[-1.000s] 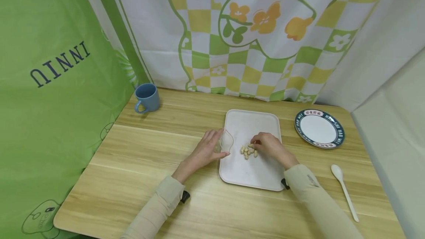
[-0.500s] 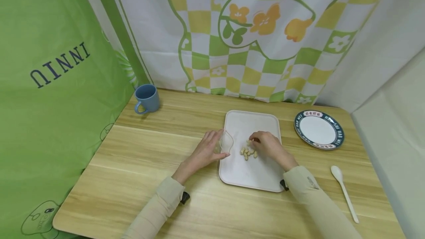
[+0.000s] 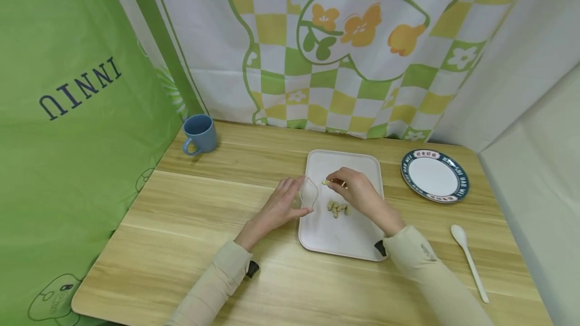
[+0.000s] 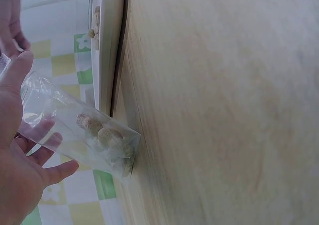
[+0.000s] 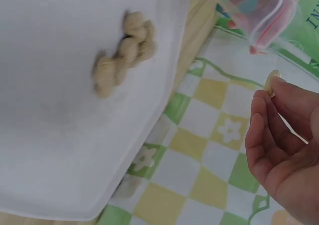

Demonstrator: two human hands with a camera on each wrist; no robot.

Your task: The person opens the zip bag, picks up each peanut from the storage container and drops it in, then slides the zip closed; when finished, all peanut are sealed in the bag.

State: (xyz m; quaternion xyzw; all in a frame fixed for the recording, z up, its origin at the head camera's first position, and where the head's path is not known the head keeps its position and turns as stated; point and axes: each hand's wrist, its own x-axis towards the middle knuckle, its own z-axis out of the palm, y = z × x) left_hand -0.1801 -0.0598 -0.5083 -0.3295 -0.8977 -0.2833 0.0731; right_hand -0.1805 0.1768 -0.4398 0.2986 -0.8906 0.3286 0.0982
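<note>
My left hand [image 3: 282,204] holds a clear plastic bag [image 3: 309,194] by its mouth, which gapes over the left side of a white tray [image 3: 337,241]. Inside the bag, several peanuts [image 4: 107,138] lie at the bottom, as the left wrist view shows. Between thumb and fingertips, my right hand [image 3: 360,194] pinches one peanut [image 5: 271,82], raised above the tray and to the right of the bag's mouth. Below it, a small heap of peanuts [image 3: 337,209] rests on the tray.
A blue mug [image 3: 201,135] stands at the table's back left. To the right of the tray are a plate with a dark patterned rim [image 3: 410,177] and a white spoon [image 3: 471,263]. A patterned curtain [image 3: 335,89] hangs behind the wooden table [image 3: 190,225].
My right hand has picked a peanut from the heap, lifted it and moved left towards the bag. My left hand and the bag have stayed in place.
</note>
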